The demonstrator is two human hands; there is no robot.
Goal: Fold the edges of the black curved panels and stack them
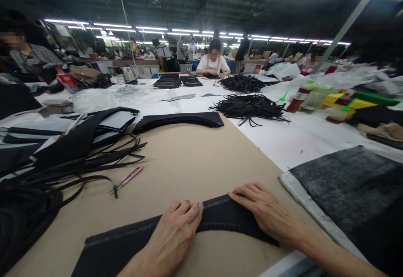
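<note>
A long curved black fabric piece point(226, 214) lies across the near part of the table, with a pale line along its upper edge. My left hand point(176, 231) rests on its middle, fingers bent and pressed together at the upper edge. Farther right, my right hand point(264, 210) has its fingers closed over the same edge near the right end. Both palms and thumbs are mostly hidden. Left of the hands are pink-handled thread snips point(130, 177). Beyond them sits a stack of similar curved black pieces point(181, 121).
Black strips point(103, 159) and layered fabric crowd the left side. Bundles of black strips point(250, 108) lie at the back. A folded dark cloth point(343, 184) is at right, near bottles point(300, 96) and a yellow box point(338, 100). A co-worker point(214, 61) sits across the table.
</note>
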